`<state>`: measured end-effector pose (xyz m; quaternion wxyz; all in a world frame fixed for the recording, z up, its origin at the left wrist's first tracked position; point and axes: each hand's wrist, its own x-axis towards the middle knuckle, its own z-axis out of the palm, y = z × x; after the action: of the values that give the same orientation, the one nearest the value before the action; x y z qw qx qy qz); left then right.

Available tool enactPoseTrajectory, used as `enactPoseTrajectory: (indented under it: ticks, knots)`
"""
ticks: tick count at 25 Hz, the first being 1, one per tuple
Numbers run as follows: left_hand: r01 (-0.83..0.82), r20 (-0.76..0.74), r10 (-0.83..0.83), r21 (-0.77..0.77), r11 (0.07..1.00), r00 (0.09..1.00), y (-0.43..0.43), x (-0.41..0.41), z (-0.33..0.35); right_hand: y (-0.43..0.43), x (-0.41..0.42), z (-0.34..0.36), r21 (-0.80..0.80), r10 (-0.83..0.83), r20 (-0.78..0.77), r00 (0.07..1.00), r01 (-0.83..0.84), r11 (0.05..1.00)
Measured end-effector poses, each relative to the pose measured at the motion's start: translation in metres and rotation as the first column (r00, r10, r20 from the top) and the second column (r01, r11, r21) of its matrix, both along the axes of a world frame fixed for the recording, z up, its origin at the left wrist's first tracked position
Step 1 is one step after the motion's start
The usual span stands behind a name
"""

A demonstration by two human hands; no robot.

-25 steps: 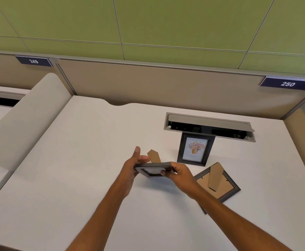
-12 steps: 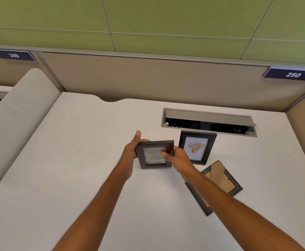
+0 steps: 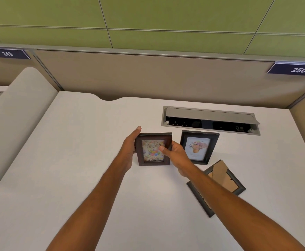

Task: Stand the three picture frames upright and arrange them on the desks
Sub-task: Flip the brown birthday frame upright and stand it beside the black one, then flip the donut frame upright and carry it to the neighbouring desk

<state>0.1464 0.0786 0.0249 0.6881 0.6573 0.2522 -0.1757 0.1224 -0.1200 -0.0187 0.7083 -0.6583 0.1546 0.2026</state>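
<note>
Flower frame (image 3: 198,147) stands; left hand (image 3: 129,151) and right hand (image 3: 177,154) fingers clasp the birthday frame (image 3: 151,153) upright at its nine o'clock; third frame (image 3: 222,180) lies flat at five.

Right forearm (image 3: 225,198) hides part of face-down frame (image 3: 224,176) (maybe its stand); 250 sign (image 3: 296,69) cropped.

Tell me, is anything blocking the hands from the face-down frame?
Nothing on the desk blocks the face-down frame, but the left hand and right hand are busy gripping the birthday frame.
</note>
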Motion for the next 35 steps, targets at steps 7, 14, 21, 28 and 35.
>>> enactPoseTrajectory:
  ticks: [7, 14, 21, 28, 35]
  knots:
    - [0.074, -0.007, -0.074, 0.016, 0.997, 0.997, 0.004, 0.002, -0.004, 0.004, -0.003, 0.001, 0.003, -0.024, 0.005, 1.000, 0.024, 1.000]
    - [0.075, -0.014, -0.074, 0.018, 0.997, 0.997, 0.003, -0.002, -0.003, 0.003, -0.031, 0.001, -0.221, -0.016, 0.122, 0.992, 0.043, 0.974]
    - [-0.221, 0.096, 0.220, 0.008, 0.975, 0.971, 0.002, -0.029, -0.008, -0.038, -0.094, -0.002, -0.380, 0.012, 0.053, 0.999, 0.010, 0.925]
    - [-0.592, 0.092, 0.585, 0.126, 0.796, 0.806, -0.036, -0.119, -0.034, -0.085, -0.130, 0.002, -0.485, -0.095, 0.119, 0.988, 0.141, 0.863]
    - [-0.174, 0.015, 0.173, 0.072, 0.982, 0.985, -0.098, -0.159, -0.048, -0.153, -0.156, -0.003, -0.559, -0.208, 0.102, 0.973, 0.229, 0.797]
